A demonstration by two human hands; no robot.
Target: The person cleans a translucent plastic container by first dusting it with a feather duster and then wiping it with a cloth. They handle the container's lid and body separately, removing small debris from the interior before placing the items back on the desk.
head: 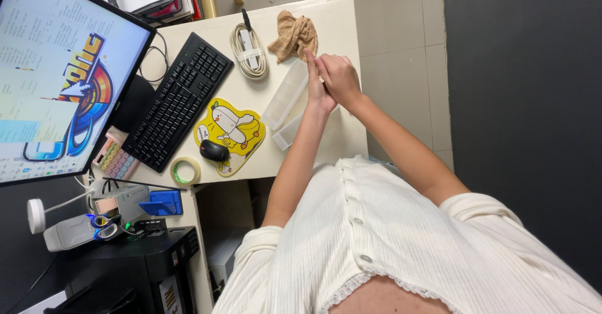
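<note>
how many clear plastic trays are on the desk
2: a long clear tray left of the hands, and a smaller clear tray beside the forearm, near the desk's front edge. Others could be hidden under the arms.

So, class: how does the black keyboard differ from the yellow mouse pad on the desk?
The keyboard is black, long and rectangular; the mouse pad is yellow, with a wavy outline and a cartoon picture. The mouse pad carries a black mouse; the keyboard carries nothing. Both lie flat on the white desk.
</note>
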